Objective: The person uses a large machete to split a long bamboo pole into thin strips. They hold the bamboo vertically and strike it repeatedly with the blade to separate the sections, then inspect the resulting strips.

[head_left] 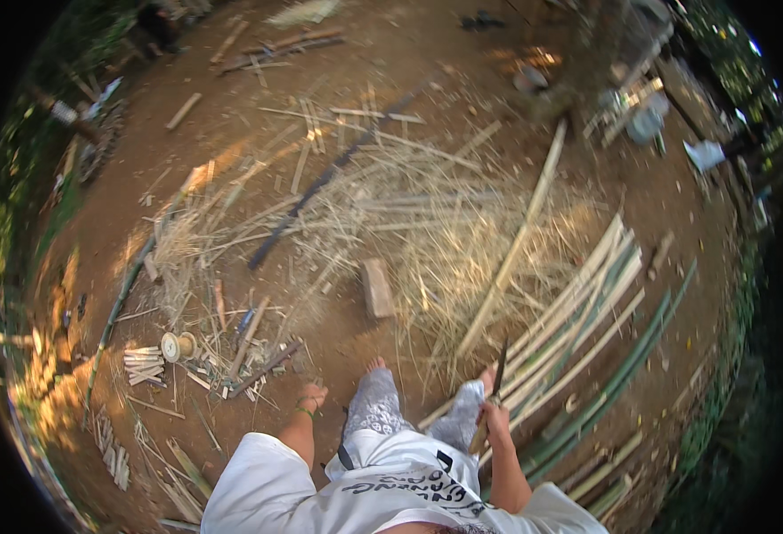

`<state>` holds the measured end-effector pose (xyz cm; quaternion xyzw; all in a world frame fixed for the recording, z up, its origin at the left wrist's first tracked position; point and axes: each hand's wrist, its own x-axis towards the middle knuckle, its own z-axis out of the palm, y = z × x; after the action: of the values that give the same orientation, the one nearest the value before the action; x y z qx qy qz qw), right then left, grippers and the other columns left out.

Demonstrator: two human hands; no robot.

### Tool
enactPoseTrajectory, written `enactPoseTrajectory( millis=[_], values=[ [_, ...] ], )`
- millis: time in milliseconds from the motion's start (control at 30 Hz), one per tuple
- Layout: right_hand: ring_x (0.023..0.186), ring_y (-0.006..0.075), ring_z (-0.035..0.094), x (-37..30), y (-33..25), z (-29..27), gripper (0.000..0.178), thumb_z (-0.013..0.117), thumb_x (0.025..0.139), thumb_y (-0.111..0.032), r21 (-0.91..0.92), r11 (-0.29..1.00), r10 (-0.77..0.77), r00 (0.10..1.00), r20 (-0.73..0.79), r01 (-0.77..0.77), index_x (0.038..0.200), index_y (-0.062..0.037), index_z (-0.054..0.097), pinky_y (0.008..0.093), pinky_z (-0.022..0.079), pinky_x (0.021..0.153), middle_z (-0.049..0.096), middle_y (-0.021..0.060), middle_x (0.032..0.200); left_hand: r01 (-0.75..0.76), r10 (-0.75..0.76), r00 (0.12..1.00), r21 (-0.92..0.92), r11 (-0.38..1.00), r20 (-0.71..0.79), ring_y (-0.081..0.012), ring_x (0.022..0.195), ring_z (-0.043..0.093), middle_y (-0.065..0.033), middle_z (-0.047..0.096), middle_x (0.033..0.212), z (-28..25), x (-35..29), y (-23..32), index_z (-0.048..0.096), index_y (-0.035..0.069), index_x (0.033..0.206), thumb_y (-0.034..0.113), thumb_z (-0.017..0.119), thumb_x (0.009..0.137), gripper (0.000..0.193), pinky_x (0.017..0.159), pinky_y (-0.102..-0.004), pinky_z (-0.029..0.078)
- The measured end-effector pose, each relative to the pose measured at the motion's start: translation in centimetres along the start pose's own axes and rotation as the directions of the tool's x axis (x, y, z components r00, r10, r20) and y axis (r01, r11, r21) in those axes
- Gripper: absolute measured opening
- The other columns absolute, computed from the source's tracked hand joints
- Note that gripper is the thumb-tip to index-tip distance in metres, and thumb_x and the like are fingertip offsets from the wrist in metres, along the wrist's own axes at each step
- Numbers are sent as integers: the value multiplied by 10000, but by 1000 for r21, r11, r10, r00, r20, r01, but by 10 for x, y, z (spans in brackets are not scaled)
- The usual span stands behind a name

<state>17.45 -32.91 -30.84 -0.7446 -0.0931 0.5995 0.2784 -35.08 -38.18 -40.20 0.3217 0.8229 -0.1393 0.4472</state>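
My right hand (495, 415) is closed round the handle of a knife (501, 369), its long dark blade pointing up and away from me. Beside it lies a bundle of pale split bamboo strips (578, 307). My left hand (313, 394), a cord on its wrist, hangs over bare earth left of my knee; it looks empty, with the fingers loosely stretched. Ahead of my feet stands or lies a wooden block (376, 287); which one I cannot tell. A long bamboo strip (518, 245) stretches away from near my right foot across a heap of thin shavings (454, 258).
Green bamboo poles (618, 383) lie at the right. To the left are a spool (178, 347), a stack of short sticks (144, 364) and loose wood offcuts. A dark pole (316, 187) crosses the ground ahead. A tree trunk (583, 67) and a clear jug (645, 123) stand at the far right.
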Motion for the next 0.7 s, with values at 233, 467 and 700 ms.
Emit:
enactPoseTrajectory(
  millis=[233, 467, 700],
  values=[
    [490, 159, 552, 115, 18, -27, 163, 707, 839, -92, 65, 998, 2, 996, -84, 4, 828, -44, 552, 315, 473, 477, 567, 42, 630, -220, 220, 976, 9, 976, 3, -350, 1132, 628, -169, 706, 1134, 120, 39, 205, 599, 80, 1286, 477, 661, 847, 595, 1002, -441, 468],
    [523, 139, 555, 235, 72, -54, 170, 713, 845, -91, 261, 965, 40, 990, -136, -3, 869, -55, 549, 290, 458, 498, 568, 33, 663, -273, 290, 923, -101, 957, 252, -343, 1126, 633, -200, 681, 1184, 350, 152, 333, 581, 59, 1319, 512, 666, 881, 636, 985, -426, 482],
    [552, 160, 577, 270, 65, -74, 226, 693, 825, -82, 534, 827, 219, 976, -20, -175, 977, -40, 531, 295, 476, 525, 560, 57, 689, -314, 311, 949, -54, 948, -56, -340, 1104, 643, -207, 688, 1157, 508, 285, 383, 557, 24, 1346, 520, 651, 884, 685, 955, -435, 490]
  ],
)
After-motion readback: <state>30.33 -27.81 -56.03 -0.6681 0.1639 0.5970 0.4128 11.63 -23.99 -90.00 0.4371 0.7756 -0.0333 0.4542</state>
